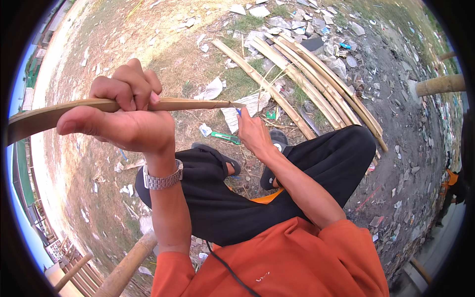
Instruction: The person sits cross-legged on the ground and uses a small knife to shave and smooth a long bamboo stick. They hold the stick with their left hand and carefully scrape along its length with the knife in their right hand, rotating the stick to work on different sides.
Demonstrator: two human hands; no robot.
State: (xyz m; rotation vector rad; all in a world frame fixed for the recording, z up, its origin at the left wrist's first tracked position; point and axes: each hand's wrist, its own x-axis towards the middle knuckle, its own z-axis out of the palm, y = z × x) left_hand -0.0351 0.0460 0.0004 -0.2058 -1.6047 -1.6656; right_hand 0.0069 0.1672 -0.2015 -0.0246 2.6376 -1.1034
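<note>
My left hand gripped the long tan bamboo strip, lying crosswise left to right; my right hand closed on a small blade at its far tip.

tan bamboo strip, orange shirt

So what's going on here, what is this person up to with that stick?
A seated person grips a long bamboo strip in the left hand, held up level. The right hand meets its far end with what looks like a small blade, too small to tell. More split bamboo strips lie on the littered ground ahead.
</note>
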